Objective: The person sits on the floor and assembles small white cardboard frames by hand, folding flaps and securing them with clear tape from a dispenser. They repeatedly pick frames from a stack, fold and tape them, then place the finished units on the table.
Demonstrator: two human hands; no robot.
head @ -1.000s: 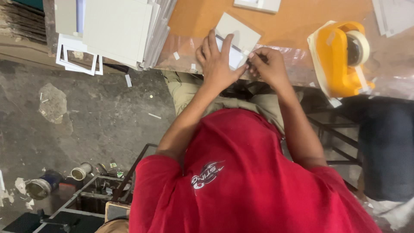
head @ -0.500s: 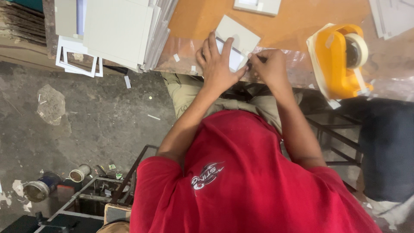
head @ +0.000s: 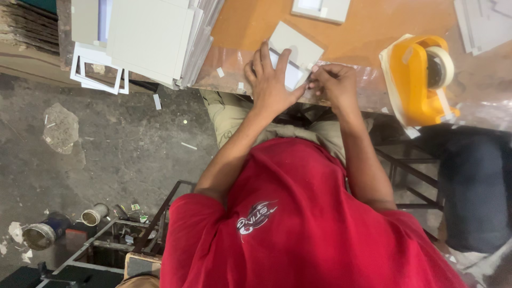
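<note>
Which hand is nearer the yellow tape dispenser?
Right. The right hand works at the grey card frame's edge, on the yellow tape dispenser's side; the left hand lies flat on the frame, farther away.

Surface (head: 368, 32): top of view, person seated at its near edge.
Cardboard frame piece (head: 295, 53): flat on surface at near edge, centre.
Left hand (head: 271, 82): lying on the frame piece, fingers spread over it.
Right hand (head: 333, 84): just right of left hand, touching the piece's right edge.
Tape dispenser (head: 418, 80): on surface, right of right hand, apart from it.
Board stack (head: 152, 37): left end of surface, overhanging its edge.
Second frame piece (head: 321, 8): behind the hands, far side of surface.
Cans (head: 64, 224): on floor, lower left.
</note>
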